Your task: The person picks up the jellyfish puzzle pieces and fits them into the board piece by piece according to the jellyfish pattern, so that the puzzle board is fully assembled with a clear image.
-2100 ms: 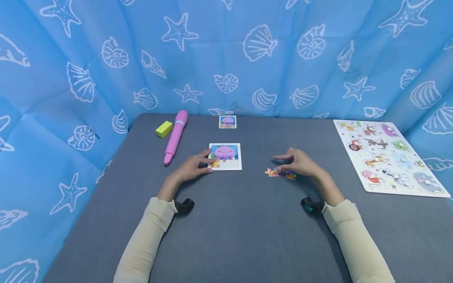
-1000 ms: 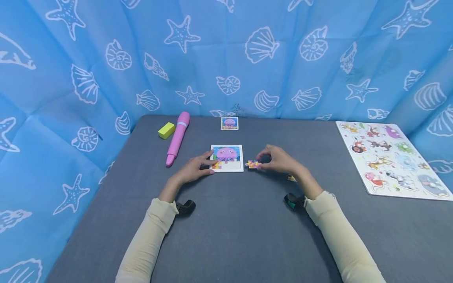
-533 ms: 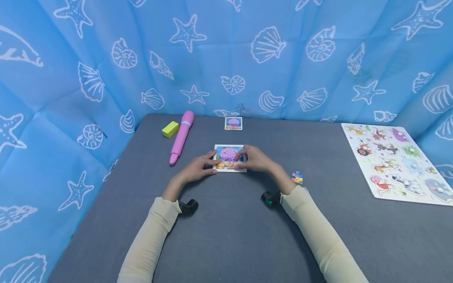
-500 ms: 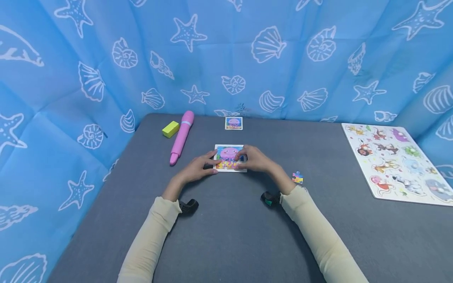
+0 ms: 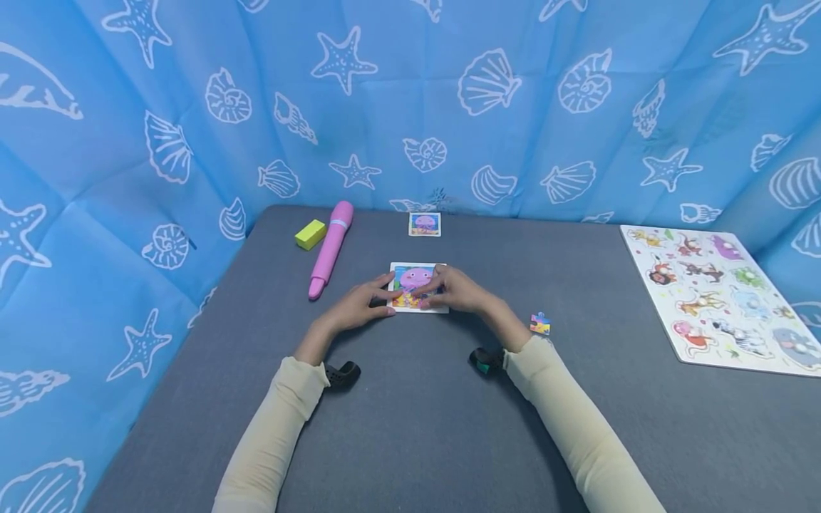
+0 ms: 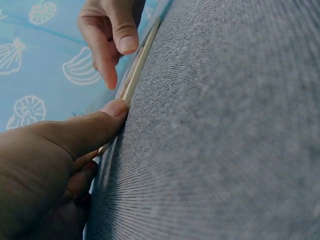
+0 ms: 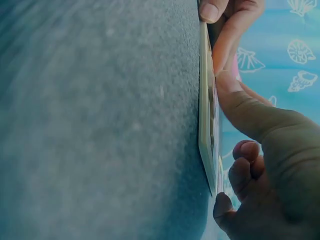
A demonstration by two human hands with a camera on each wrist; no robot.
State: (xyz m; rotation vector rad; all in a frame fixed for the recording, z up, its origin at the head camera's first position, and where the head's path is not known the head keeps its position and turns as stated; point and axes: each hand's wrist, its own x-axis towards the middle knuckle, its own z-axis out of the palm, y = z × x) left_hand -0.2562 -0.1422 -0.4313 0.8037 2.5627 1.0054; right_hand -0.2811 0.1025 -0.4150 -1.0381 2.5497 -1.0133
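Observation:
A white-framed jigsaw tray with a pink jellyfish picture lies flat on the table. My left hand holds the tray by its left side, the thumb on the near edge in the left wrist view. Over the lower right part of the picture reaches my right hand; its thumb touches the tray's top in the right wrist view. Index finger and thumb are extended and look apart. Yellow and pink jigsaw pieces show in the bottom row, partly hidden by the fingers.
A loose jigsaw piece lies beside my right forearm. Behind the tray is a small jellyfish card. A pink toy microphone and a yellow block lie at the left; an animal puzzle board lies at the right.
My right hand has carried jigsaw pieces leftward from the table onto the tray, and its fingers have since shifted slightly left over the picture. The left hand has stayed at the tray.

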